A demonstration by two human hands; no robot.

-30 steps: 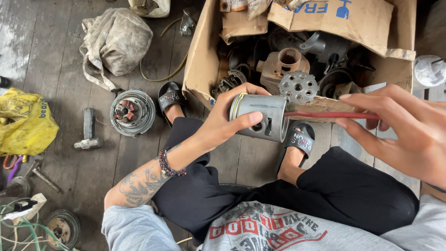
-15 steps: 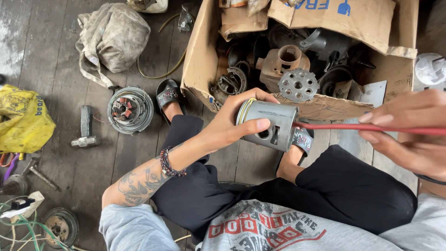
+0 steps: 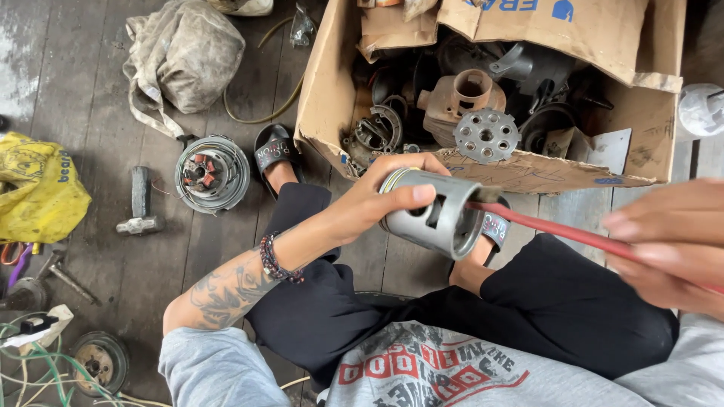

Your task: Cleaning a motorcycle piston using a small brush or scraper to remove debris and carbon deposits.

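Observation:
My left hand (image 3: 377,200) grips a grey metal cylinder housing (image 3: 434,215) with side openings, held on its side over my lap. My right hand (image 3: 667,245), blurred at the right edge, holds a long red-handled tool (image 3: 558,230) whose tip reaches into the open right end of the housing. A beaded bracelet sits on my left wrist. I sit on a wooden floor in black trousers and sandals.
A cardboard box (image 3: 324,90) of metal motor parts stands ahead. A wound stator (image 3: 211,172), a small hammer (image 3: 139,200), a dirty cloth bag (image 3: 185,53), a yellow bag (image 3: 38,188) and loose wires (image 3: 38,369) lie on the floor at left.
The housing has moved slightly down and toward me in my left hand. My right hand has drawn back to the right, and the red tool now lies at a shallower slant.

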